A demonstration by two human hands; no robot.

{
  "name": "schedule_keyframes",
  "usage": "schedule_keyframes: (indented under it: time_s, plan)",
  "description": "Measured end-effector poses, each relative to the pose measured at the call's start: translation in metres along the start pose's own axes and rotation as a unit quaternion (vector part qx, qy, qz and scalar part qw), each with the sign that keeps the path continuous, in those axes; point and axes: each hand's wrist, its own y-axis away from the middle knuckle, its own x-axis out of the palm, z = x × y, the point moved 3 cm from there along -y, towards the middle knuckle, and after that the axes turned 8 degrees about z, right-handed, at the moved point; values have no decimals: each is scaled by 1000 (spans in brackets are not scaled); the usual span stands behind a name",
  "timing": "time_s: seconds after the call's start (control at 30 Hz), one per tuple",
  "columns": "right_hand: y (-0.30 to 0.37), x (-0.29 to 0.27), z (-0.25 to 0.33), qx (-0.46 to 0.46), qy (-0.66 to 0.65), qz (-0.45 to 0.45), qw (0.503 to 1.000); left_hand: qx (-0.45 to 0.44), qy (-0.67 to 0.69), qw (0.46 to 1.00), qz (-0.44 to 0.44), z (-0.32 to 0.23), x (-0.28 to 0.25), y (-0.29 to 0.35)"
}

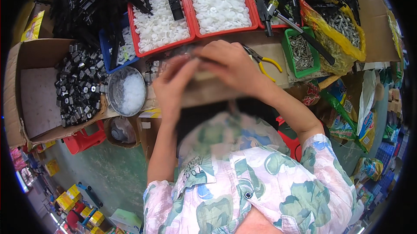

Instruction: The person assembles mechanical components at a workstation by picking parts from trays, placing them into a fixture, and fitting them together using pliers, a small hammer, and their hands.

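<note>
My left hand and my right hand meet over the near edge of the wooden bench, close to the red trays. Both are blurred by movement, with fingers curled in and pressed together at the tips. Whatever lies between them is hidden by the fingers and the blur. Several small metallic blocks lie just left of my left hand. To the right of my right hand rests a pair of pliers with yellow handles.
Red trays of white plastic parts and white discs stand ahead, below heaped black strips. At left are a bowl of white flakes and a box of metal-and-black parts. A hammer lies across a green screw tray.
</note>
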Motion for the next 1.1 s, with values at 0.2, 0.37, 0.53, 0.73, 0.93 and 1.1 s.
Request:
schedule_keyframes:
  time_s: [0.2, 0.37, 0.53, 0.73, 0.93, 1.1]
  plan:
    - [12, 2, -4, 38, 70, 52, 996, -7, -44, 999, 7, 14, -1, 0]
    - [4, 9, -8, 49, 54, 98, 993, -10, -121, 992, 41, 16, 6, 1]
    - [6, 11, -22, 66, -7, 82, 994, -19, -111, 990, 88, 17, 11, -1]
    - [14, 8, -22, 54, -26, 68, 996, -85, -99, 989, 69, 26, 7, -7]
    - [57, -35, -17, 63, -9, 9, 998, -134, -90, 982, 96, 25, 5, -15]
    - [106, -81, -25, 174, 113, -94, 974, -125, -131, 979, 90, 23, 6, -17]
